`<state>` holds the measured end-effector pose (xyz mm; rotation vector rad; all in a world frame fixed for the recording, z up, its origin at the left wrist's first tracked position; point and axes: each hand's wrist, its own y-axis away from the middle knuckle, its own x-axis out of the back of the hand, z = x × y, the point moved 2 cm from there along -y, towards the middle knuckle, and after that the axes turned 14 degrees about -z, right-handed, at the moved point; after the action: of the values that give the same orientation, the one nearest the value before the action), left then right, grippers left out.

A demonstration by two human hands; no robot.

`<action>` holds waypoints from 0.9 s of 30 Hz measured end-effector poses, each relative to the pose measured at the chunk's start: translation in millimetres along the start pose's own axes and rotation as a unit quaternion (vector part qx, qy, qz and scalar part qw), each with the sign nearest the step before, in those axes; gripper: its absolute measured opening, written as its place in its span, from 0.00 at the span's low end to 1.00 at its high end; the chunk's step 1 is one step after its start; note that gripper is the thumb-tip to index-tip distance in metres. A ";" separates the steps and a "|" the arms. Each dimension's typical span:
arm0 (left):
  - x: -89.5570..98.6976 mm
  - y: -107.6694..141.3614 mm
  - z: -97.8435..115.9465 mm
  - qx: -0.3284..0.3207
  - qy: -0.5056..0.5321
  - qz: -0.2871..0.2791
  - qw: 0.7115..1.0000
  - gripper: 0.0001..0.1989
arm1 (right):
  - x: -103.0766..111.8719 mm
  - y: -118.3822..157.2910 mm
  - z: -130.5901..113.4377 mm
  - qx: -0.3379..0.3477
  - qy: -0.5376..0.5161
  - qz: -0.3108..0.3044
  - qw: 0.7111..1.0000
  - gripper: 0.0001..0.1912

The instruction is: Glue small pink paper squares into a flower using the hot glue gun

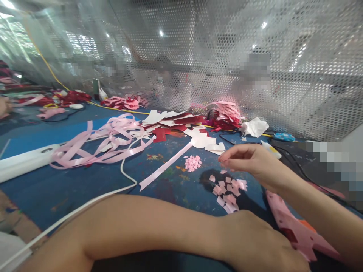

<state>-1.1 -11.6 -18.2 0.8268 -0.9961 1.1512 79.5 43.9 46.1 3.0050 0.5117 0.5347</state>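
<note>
My left hand (261, 240) reaches across the bottom right, its back toward the camera, beside a pink glue gun (286, 219); its fingers are hidden. Above it, my right hand (244, 160) hovers with thumb and fingertips pressed together; anything between them is too small to make out. Small pink squares (229, 190) lie scattered just below the right fingertips. Further left is a round pink cluster of folded pieces (193, 163). A pink ribbon strip (167, 166) runs up to white card pieces (201, 139).
Looped pink ribbon (113, 151) lies left, by a white device (25, 160) with a white cable (82, 204). Red and white pieces (170, 121) are piled at the back. Crumpled white tissue (254, 127) sits before a perforated metal screen (198, 56). A person's hand (4, 107) shows far left.
</note>
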 end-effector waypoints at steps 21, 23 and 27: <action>15.8 9.7 -21.8 0.132 0.481 0.237 0.834 0.12 | -4.9 120.1 59.8 0.019 0.048 0.337 0.940 0.18; 16.8 9.4 -21.2 0.121 0.520 0.250 0.808 0.12 | -5.7 123.1 65.5 0.026 0.051 0.314 0.948 0.17; 19.7 9.8 -19.5 0.118 0.556 0.256 0.782 0.10 | -6.8 122.2 68.1 0.037 0.081 0.275 0.957 0.14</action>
<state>-4.7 15.0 -6.4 -0.0767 -0.0352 1.9084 135.1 -72.9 -7.5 3.1727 -0.3302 0.8047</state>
